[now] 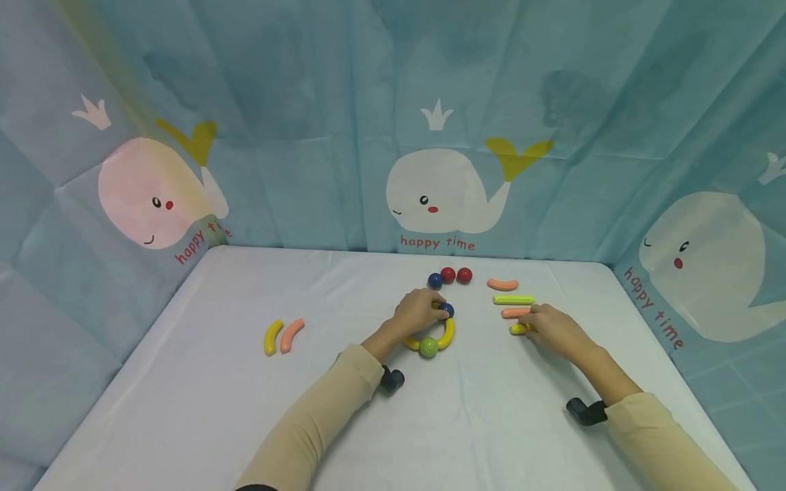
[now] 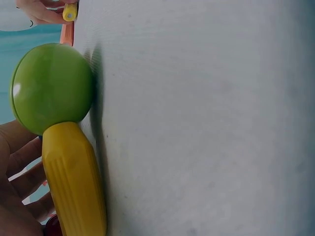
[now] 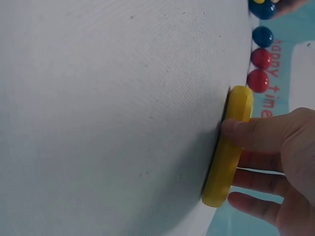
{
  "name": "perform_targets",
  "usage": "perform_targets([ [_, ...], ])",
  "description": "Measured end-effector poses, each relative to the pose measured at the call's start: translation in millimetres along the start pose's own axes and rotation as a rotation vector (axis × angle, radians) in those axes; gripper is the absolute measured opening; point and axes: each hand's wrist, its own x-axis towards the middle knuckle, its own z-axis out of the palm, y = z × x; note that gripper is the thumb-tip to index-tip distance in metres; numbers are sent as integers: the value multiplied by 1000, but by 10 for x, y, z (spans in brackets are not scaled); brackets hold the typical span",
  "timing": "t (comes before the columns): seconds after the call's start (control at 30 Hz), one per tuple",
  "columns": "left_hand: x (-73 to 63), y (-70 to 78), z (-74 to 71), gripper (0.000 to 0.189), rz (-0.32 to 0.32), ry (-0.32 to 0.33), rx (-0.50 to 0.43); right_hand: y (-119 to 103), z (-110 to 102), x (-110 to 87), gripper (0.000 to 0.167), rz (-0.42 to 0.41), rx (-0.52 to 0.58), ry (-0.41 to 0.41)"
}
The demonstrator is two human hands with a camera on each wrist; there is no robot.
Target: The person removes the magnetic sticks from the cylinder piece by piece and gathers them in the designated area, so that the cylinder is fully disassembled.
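Observation:
A ring of pieces lies mid-table: a green ball (image 1: 429,348), curved yellow sticks (image 1: 450,332) and a blue ball (image 1: 447,311). Over its far side, my left hand (image 1: 419,311) holds the blue ball with its fingertips; the fingers partly cover the ring. In the left wrist view, the green ball (image 2: 54,88) touches the end of a yellow stick (image 2: 74,179), with my left fingers (image 2: 29,182) behind. To the right, my right hand (image 1: 557,331) pinches a yellow stick (image 3: 227,152) between thumb and fingers, and it lies at the table surface.
Beyond the ring sit a loose blue ball (image 1: 434,281) and two red balls (image 1: 456,275). By my right hand lie an orange curved stick (image 1: 503,284), a yellow-green stick (image 1: 513,300) and an orange stick (image 1: 514,313). A curved yellow stick (image 1: 273,337) and orange one (image 1: 292,335) lie left.

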Motion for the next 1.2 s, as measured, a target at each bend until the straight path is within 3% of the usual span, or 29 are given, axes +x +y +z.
perform_targets([
  [0.43,4,-13,7,37,0,-11,-1,4,-12,-6,23,33,64,-21],
  [0.63,9,-12,-8,39,-7,-33,-2,-29,-65,28,30,42,170,-24],
  [0.93,-29,-177,-138,38,95,19,2,-71,-100,83,31,77,297,-34],
  [1.0,-46,-228,-191,38,77,40,-6,-87,-108,115,28,60,312,-14],
  [1.2,-108,-358,-326,37,-59,70,-37,-210,-153,312,25,10,390,66],
])
